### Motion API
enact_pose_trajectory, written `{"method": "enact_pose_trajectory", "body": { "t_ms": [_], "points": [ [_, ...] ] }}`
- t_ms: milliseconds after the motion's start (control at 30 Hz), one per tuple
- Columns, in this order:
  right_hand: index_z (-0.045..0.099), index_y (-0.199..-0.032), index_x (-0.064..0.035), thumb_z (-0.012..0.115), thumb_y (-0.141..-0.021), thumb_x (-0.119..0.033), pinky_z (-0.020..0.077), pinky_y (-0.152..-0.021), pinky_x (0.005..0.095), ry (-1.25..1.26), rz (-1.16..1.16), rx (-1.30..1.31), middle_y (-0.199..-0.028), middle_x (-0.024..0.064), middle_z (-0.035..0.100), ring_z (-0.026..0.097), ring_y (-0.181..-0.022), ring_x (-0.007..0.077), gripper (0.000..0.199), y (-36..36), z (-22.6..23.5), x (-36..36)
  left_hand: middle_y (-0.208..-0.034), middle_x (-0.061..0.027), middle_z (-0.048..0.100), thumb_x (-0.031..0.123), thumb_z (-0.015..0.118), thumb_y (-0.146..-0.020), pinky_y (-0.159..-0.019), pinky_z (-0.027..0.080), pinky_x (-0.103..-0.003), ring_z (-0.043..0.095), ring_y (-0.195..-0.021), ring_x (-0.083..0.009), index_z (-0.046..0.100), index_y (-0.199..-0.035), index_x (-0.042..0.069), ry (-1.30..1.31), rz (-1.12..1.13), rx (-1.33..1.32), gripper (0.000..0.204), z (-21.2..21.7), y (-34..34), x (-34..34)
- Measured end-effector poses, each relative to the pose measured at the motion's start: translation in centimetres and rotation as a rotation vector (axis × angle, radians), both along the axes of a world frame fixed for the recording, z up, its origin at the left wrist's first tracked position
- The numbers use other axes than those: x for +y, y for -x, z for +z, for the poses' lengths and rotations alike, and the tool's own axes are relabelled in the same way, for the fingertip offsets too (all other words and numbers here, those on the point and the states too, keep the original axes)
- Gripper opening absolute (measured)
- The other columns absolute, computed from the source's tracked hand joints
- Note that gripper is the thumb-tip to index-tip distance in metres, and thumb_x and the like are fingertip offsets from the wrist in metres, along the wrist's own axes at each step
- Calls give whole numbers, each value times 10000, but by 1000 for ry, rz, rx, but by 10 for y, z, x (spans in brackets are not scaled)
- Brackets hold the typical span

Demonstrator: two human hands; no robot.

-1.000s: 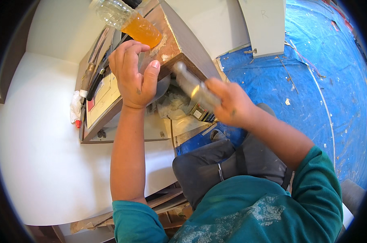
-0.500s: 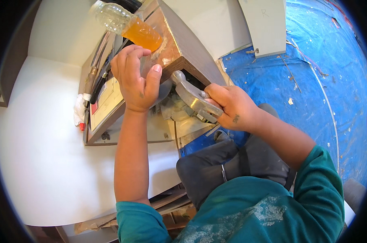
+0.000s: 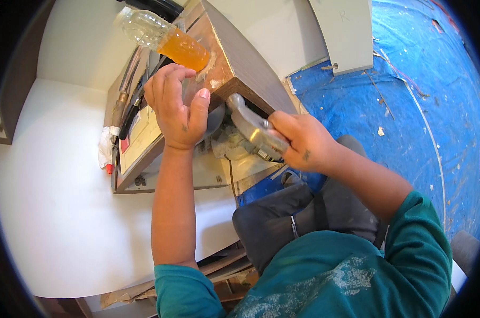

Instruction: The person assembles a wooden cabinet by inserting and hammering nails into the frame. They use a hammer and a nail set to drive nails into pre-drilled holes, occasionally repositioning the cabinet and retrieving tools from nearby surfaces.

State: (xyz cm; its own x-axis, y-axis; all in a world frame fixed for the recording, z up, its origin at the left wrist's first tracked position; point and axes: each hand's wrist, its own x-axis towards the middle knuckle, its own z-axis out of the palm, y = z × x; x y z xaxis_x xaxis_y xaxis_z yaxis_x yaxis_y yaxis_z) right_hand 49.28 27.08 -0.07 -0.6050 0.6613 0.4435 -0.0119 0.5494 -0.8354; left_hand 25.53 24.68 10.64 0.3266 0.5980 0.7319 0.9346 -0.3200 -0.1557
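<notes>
Head view, looking down on a person in a teal shirt kneeling over a white panel (image 3: 49, 222).

Left hand (image 3: 177, 108): raised over the near end of a brown wooden box (image 3: 240, 63), fingers curled loosely together and thumb spread apart to the right. It seems to rest against the box edge, though the contact itself is hidden behind the hand; nothing is visibly clamped in it.

Right hand (image 3: 303, 142): fingers closed tightly around the handle of a grey metal tool (image 3: 250, 124), probably a hammer or similar, whose head points up and left and lies just below the box's right-hand near corner.

A clear plastic bottle (image 3: 163, 38) holding orange liquid lies tilted on the far top of the box, just beyond the left hand's fingertips. To the left of the box, a shallow tray (image 3: 139, 138) carries long dark tools and a printed card; a white rag (image 3: 106, 150) hangs at its left edge.

To the right, a blue tarpaulin (image 3: 420, 106) covers the floor, with a pale board (image 3: 346, 32) lying at its far side.
</notes>
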Motion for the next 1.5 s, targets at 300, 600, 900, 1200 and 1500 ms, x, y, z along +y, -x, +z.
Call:
{"method": "enact_pose_trajectory", "body": {
  "t_ms": [300, 600, 900, 1200, 1500],
  "points": [
    [521, -912, -32, 566, -979, -220, 427, -628, 553, 30, -71, -17, -709, 248, 580, 575, -725, 487, 205, 6, -2, 0, -1163, -171, 611, 225, 639, -792, -1014, 353, -423, 504, -1096, -325, 626, -1068, 25, 28, 6, 21, 341, 1, -3, -2],
    [514, -878, -9, 547, -967, -169, 433, -630, 530, 136, -19, -17, -715, 259, 572, 563, -719, 493, 186, 3, 4, 4, -1108, -140, 623, 226, 653, -758, -982, 365, -416, 516, -1049, -320, 647, -1028, 47, -11, -16, 32, 324, 3, -3, 1],
    [564, -860, -7, 566, -967, -222, 449, -608, 476, 310, 91, -215, -681, 230, 569, 599, -665, 406, 240, -42, -25, -16, -1173, -66, 623, 224, 747, -696, -988, 368, -410, 535, -1103, -284, 665, -1080, 127, 37, 67, 167, 405, 6, -16, -2],
    [611, -855, -41, 600, -947, -291, 463, -651, 528, 267, 18, -657, -736, 230, 622, 622, -741, 443, 267, -138, -136, -60, -1188, 0, 687, 91, 705, -713, -984, 383, -379, 547, -1096, -243, 784, -935, 187, 155, -42, 24, 255, 1, -43, 11],
    [647, -886, -55, 586, -951, -322, 476, -685, 540, 258, 31, -772, -772, 218, 649, 634, -772, 436, 282, -137, -135, -64, -1121, 58, 728, 97, 689, -722, -987, 379, -355, 530, -1076, -225, 790, -873, 198, 148, -63, -85, 208, -4, -39, 15]
  ]
}}
